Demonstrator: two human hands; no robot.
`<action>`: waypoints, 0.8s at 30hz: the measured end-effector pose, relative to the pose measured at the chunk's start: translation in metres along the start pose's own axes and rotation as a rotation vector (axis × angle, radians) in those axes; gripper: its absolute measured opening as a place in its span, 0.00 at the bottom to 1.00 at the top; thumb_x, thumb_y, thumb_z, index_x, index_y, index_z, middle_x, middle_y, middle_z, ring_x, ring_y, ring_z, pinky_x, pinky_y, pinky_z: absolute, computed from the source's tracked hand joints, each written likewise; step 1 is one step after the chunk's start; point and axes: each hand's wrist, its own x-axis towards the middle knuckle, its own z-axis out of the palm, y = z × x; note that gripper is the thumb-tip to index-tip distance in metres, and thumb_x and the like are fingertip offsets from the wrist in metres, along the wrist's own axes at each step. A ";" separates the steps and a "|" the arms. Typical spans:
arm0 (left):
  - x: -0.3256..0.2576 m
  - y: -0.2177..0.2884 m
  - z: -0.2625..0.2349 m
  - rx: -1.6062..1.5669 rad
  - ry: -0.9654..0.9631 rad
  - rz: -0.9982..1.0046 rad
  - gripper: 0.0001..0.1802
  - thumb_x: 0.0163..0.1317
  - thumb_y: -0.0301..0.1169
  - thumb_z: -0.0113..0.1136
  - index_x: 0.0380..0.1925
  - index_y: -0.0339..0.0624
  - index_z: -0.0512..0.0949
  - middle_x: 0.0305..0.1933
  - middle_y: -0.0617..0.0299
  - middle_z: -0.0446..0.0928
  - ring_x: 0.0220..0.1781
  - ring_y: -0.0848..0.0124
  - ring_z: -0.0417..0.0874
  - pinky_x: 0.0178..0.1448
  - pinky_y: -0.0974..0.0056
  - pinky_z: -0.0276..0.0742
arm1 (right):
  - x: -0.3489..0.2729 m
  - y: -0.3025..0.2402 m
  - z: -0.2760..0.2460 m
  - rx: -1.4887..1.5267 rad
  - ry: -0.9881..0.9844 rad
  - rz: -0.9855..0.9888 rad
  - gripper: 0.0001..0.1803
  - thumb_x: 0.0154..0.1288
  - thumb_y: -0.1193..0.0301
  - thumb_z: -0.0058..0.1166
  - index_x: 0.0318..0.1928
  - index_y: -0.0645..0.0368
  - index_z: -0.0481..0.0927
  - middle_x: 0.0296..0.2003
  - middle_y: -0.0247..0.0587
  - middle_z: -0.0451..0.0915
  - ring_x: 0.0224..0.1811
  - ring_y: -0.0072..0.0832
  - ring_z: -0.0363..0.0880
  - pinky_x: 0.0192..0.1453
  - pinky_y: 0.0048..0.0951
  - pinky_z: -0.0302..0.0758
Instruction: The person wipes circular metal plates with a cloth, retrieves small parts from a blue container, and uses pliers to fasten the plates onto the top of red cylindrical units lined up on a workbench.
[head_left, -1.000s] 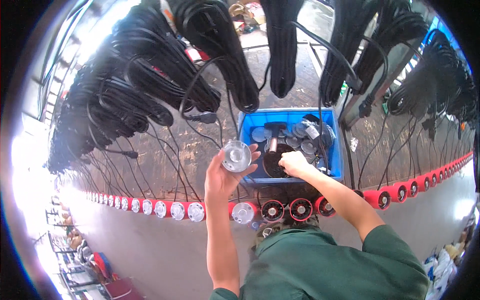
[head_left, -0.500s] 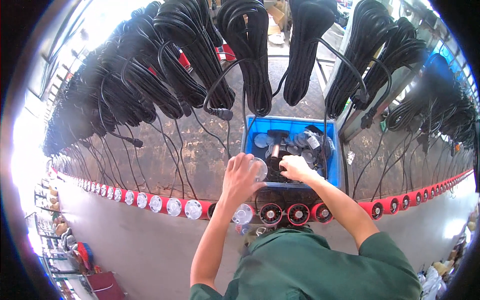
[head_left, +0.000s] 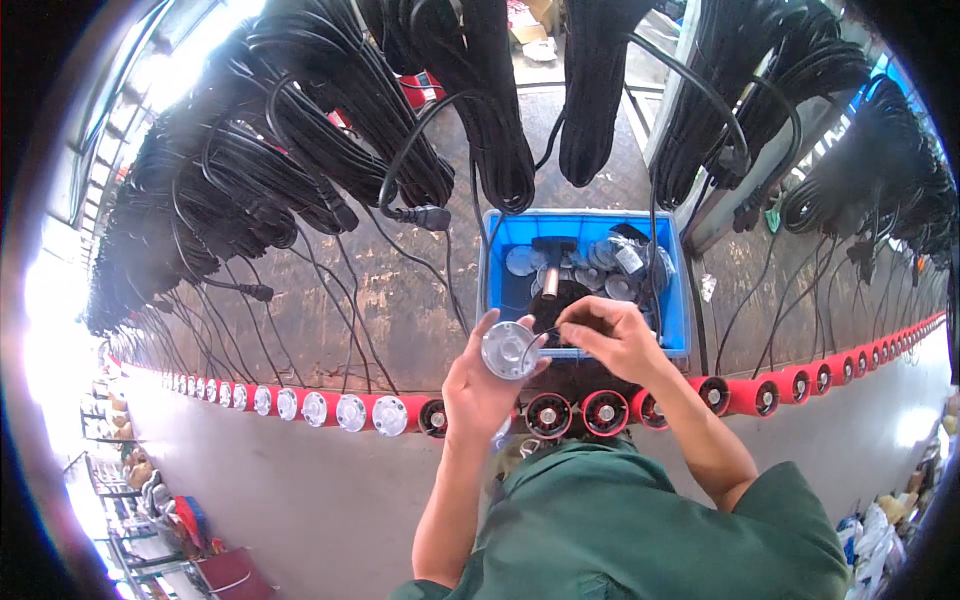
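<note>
My left hand (head_left: 477, 385) holds a clear round plastic cover (head_left: 508, 350), its face turned up, in front of the blue crate. My right hand (head_left: 612, 338) is beside it, thumb and fingers pinched on a thin dark curved strand (head_left: 545, 333) that reaches to the cover's edge. Whether the strand is a full ring I cannot tell. Below my hands runs a row of red round housings; those nearest me, such as one red housing (head_left: 605, 412), show dark insides. To the left, several carry clear covers like this one (head_left: 392, 414).
Inside the blue crate (head_left: 684, 300) lie loose clear discs (head_left: 520, 261), plastic bags and a black-headed tool with a copper-coloured shaft (head_left: 552, 280). Bundles of black cable (head_left: 500, 150) hang over the worn table (head_left: 330, 300), their leads running down to the housings.
My left hand has turned the clear cover face up and drawn it nearer me. My right hand has come out of the crate, now pinching the thin dark strand at the cover.
</note>
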 end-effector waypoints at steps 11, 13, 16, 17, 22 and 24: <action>-0.015 -0.010 0.042 0.285 0.128 -0.010 0.44 0.60 0.22 0.57 0.80 0.32 0.60 0.73 0.46 0.73 0.76 0.56 0.77 0.82 0.52 0.72 | 0.019 -0.011 0.035 -0.357 0.033 -0.323 0.08 0.69 0.74 0.69 0.45 0.63 0.87 0.35 0.46 0.87 0.36 0.38 0.90 0.42 0.34 0.84; -0.019 -0.010 0.042 0.273 0.128 -0.022 0.48 0.53 0.18 0.53 0.80 0.31 0.59 0.73 0.47 0.74 0.76 0.56 0.77 0.82 0.53 0.72 | 0.020 -0.010 0.038 -0.361 0.032 -0.354 0.08 0.68 0.75 0.69 0.44 0.63 0.86 0.34 0.44 0.87 0.34 0.35 0.89 0.40 0.33 0.84; -0.023 -0.008 0.041 0.314 0.160 -0.018 0.47 0.52 0.16 0.51 0.79 0.30 0.61 0.73 0.47 0.74 0.76 0.56 0.77 0.82 0.53 0.72 | 0.021 -0.005 0.039 -0.385 0.022 -0.316 0.09 0.68 0.76 0.69 0.46 0.64 0.86 0.33 0.42 0.85 0.31 0.32 0.87 0.39 0.32 0.82; -0.024 -0.008 0.040 0.304 0.157 0.006 0.47 0.50 0.15 0.49 0.78 0.29 0.63 0.72 0.45 0.75 0.76 0.55 0.77 0.82 0.53 0.72 | 0.021 -0.002 0.039 -0.391 0.005 -0.321 0.10 0.67 0.77 0.68 0.47 0.64 0.83 0.32 0.41 0.84 0.30 0.29 0.84 0.37 0.31 0.80; -0.027 -0.010 0.033 0.147 0.279 0.215 0.50 0.44 0.13 0.49 0.77 0.33 0.67 0.69 0.37 0.78 0.76 0.47 0.76 0.85 0.43 0.68 | 0.001 0.024 0.048 -0.131 0.059 0.013 0.11 0.72 0.78 0.66 0.46 0.61 0.75 0.34 0.35 0.82 0.30 0.20 0.79 0.34 0.27 0.76; -0.028 -0.016 0.028 -0.002 0.291 0.274 0.50 0.44 0.13 0.49 0.77 0.38 0.69 0.70 0.35 0.77 0.76 0.44 0.76 0.85 0.41 0.67 | -0.010 0.034 0.066 0.049 0.120 0.218 0.11 0.74 0.77 0.65 0.46 0.60 0.73 0.36 0.32 0.81 0.28 0.18 0.76 0.33 0.25 0.75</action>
